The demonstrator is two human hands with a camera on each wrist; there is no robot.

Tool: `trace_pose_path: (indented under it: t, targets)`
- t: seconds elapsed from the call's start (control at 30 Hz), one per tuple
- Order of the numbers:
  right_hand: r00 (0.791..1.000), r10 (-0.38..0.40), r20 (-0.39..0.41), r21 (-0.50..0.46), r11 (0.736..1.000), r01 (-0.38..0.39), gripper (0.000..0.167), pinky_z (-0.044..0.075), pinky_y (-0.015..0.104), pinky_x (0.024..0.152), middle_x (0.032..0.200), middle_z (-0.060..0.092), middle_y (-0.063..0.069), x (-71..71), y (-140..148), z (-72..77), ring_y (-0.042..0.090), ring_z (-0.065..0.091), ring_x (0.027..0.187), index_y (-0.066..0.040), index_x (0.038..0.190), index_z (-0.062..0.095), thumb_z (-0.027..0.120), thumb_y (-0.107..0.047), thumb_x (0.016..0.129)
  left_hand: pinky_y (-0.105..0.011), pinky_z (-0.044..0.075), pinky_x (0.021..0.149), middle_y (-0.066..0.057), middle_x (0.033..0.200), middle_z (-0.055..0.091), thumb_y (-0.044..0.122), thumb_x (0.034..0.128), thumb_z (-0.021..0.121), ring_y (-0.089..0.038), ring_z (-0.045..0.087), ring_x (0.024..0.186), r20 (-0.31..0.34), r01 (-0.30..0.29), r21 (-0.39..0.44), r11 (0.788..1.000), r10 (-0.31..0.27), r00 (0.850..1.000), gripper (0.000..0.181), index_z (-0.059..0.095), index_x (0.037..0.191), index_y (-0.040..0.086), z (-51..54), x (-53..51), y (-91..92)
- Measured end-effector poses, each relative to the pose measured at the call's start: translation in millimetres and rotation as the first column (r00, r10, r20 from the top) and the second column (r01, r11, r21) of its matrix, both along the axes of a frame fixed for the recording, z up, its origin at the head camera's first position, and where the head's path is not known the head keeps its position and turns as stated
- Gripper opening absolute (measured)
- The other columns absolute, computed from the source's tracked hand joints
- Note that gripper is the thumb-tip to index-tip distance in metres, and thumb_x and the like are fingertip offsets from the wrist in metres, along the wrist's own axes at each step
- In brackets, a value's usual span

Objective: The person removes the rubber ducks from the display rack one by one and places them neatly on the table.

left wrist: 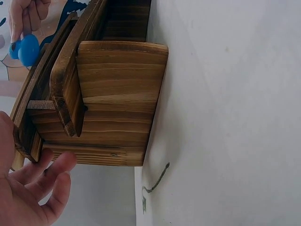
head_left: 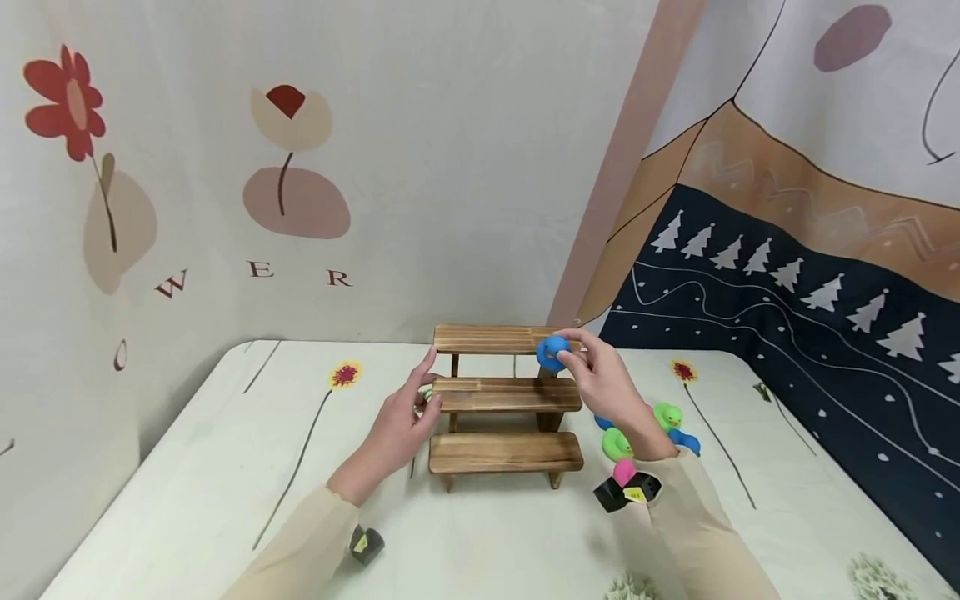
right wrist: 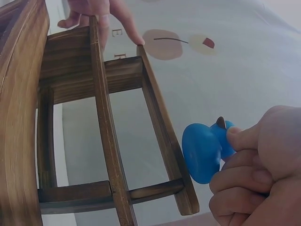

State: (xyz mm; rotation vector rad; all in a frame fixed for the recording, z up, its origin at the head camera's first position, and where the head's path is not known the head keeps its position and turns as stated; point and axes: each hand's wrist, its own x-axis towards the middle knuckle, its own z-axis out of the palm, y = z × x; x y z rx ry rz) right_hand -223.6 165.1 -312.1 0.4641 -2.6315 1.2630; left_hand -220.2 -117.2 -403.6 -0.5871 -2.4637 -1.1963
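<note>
A three-tier wooden stand (head_left: 506, 450) rises in steps on the white cloth, its highest tier at the back. Between thumb and fingers, my right hand (head_left: 606, 383) pinches a blue rubber duck (head_left: 551, 354) at the right end of the top tier. Up close in the right wrist view, the duck (right wrist: 202, 153) is tilted beside the top board's edge; whether it touches is unclear. My left hand (head_left: 393, 429) is at the stand's left end, index finger by the top tier and thumb by the middle one. Its other fingers (left wrist: 61, 165) are loosely bent.
Right of the stand, partly behind my right forearm, lie several ducks: a green duck (head_left: 667, 415), another green one (head_left: 617, 444), a blue one (head_left: 684, 441) and a pink toy (head_left: 624, 472). A printed curtain (head_left: 450, 167) hangs behind the stand.
</note>
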Motion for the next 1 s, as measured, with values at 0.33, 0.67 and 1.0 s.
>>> trace_pose_path:
  t: [0.33,0.67,1.0]
  targets:
    - [1.0,-0.017,0.013,-0.03,0.999,0.018,0.032,0.031,0.024,0.048,0.059,0.035,0.0,3.2,8.2,-0.9,0.014,0.038,0.049,-0.002,0.131,0.051,0.048,-0.009,0.1,-0.023,0.047,0.063,-0.018,0.129,0.059,0.011,0.0955,0.057,-0.01,0.049,0.071,-0.004,-0.002,0.004,1.0,0.002,1.0,0.07,0.021,0.155,0.02,-1.3,-1.7,0.7]
    - [0.999,-0.044,0.03,-0.036,0.998,0.045,0.033,0.034,0.026,0.054,0.06,0.036,0.001,5.0,14.3,-3.3,0.015,0.039,0.052,-0.003,0.132,0.05,0.049,-0.008,0.1,-0.023,0.048,0.064,-0.02,0.129,0.058,0.01,0.0953,0.057,-0.007,0.047,0.065,0.005,-0.008,0.008,1.0,0.008,1.0,0.069,0.022,0.154,0.02,0.4,0.5,0.7]
    - [0.997,-0.07,0.021,-0.043,0.997,0.071,0.034,0.03,0.025,0.05,0.06,0.036,-0.001,8.3,21.4,-5.6,0.014,0.037,0.051,-0.004,0.133,0.05,0.048,-0.009,0.1,-0.023,0.047,0.063,-0.02,0.13,0.058,0.012,0.0956,0.057,-0.011,0.048,0.071,0.017,-0.008,0.001,1.0,0.008,1.0,0.069,0.021,0.154,0.02,0.9,0.4,0.6]
